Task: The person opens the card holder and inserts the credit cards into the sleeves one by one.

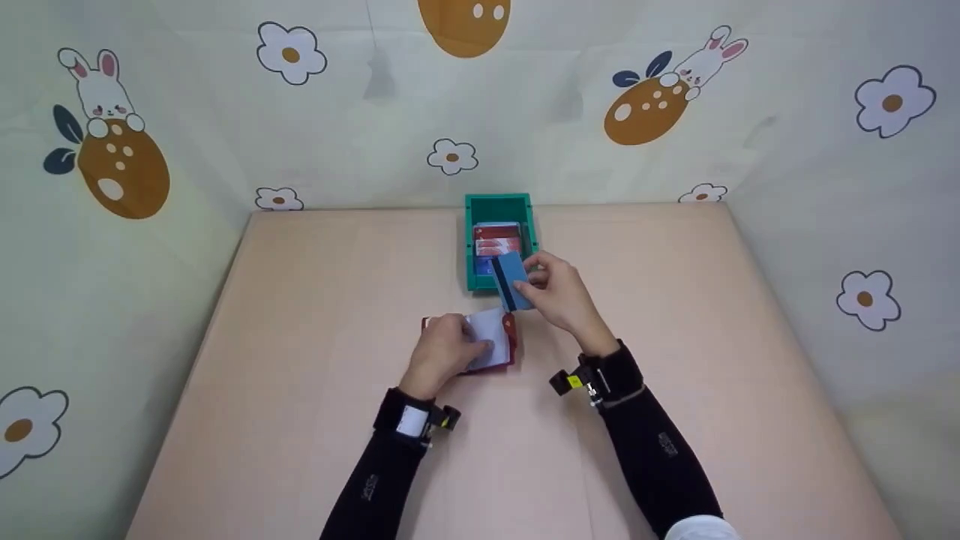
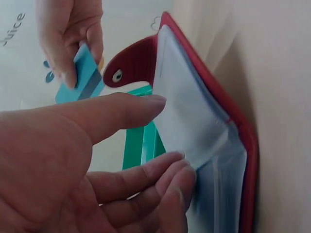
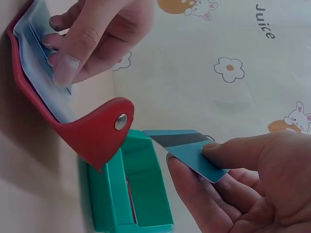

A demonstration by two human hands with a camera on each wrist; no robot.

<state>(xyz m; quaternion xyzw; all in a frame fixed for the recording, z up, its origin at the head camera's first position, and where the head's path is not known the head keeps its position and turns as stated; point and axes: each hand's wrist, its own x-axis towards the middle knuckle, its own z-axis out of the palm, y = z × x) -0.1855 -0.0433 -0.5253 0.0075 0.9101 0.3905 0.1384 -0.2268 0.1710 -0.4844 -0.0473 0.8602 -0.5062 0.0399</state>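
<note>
A red card holder with a snap-button strap lies spread on the table, its clear plastic sleeves showing. My left hand rests over its left half. The left thumb touches a sleeve, while the other fingers, loosely bent, lie against the sleeves on the other side. Just above the holder's right edge, my right hand pinches a blue card with a dark stripe between thumb and fingers. The card is tilted and overlaps the near end of a green box in the head view.
Inside the green box lie red and blue cards. The box stands at the back of the pale table, close to a patterned cloth backdrop that rises behind and on both sides.
</note>
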